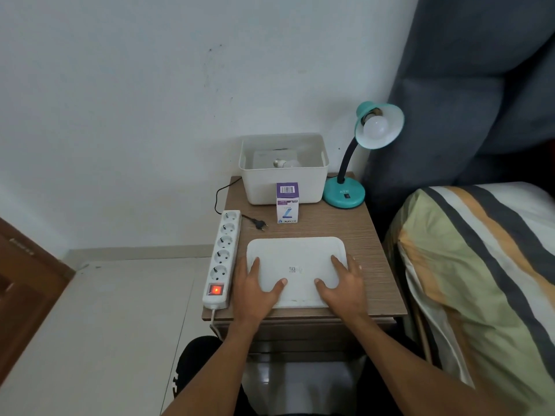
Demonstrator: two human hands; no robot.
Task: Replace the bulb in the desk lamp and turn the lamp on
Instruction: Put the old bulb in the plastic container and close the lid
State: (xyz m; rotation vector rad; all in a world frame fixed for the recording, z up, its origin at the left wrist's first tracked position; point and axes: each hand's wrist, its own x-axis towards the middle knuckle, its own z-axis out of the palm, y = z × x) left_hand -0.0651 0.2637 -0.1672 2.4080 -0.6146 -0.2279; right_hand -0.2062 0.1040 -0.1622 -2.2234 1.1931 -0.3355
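A teal desk lamp [345, 193] stands at the back right of the wooden bedside table [372, 235], with a white bulb [376, 127] in its shade, unlit. Its black plug [260, 224] lies loose on the table beside a white power strip [223, 253] whose red switch glows. A purple and white bulb box [287, 202] stands upright in the middle. Behind it, a white bin [283, 184] holds another bulb [285, 163]. My left hand [255, 286] and right hand [342, 283] rest flat, fingers spread, on a white lid [297, 259] near the front edge.
A bed with a striped pillow [480, 280] and a dark padded headboard [468, 85] borders the table on the right. A white wall stands behind. Pale floor tiles and a brown door edge [27, 295] lie to the left.
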